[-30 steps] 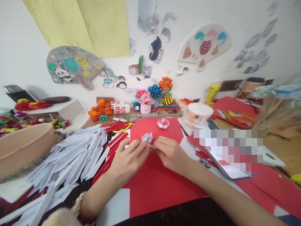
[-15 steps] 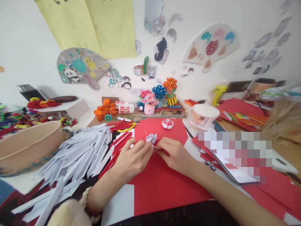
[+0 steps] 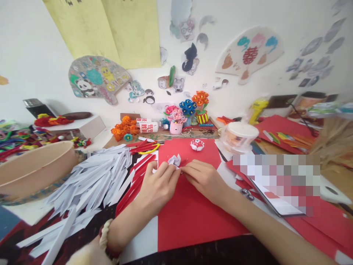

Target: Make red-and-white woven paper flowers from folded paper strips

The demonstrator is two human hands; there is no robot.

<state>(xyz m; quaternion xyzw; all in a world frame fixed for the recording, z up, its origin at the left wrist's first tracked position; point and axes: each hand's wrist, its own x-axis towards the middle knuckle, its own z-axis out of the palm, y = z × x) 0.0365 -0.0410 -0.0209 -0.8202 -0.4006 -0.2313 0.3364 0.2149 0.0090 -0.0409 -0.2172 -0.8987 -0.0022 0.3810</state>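
Observation:
Over a large red paper sheet (image 3: 198, 217), my left hand (image 3: 161, 184) and my right hand (image 3: 205, 180) meet with fingertips nearly touching. Between them is a small piece of folded white paper (image 3: 174, 159) with pointed flaps sticking up. My left fingers are closed around its lower part. The right thumb and forefinger are pinched together at its right side, with a bit of red showing close by. My fingers hide the lower part of the folded paper. A finished-looking red and white folded paper flower (image 3: 197, 144) sits just beyond on the red sheet.
A heap of white folded paper strips (image 3: 96, 173) lies left, with red strips (image 3: 139, 176) beside it. Yellow-handled scissors (image 3: 150, 148) rest behind them. A round basket (image 3: 38, 169) stands far left. A phone (image 3: 278, 198) and a lidded plastic tub (image 3: 239, 134) are on the right.
The folded white paper has turned a little and sits slightly lower and further left. My fingers have shifted slightly around it, still pinching.

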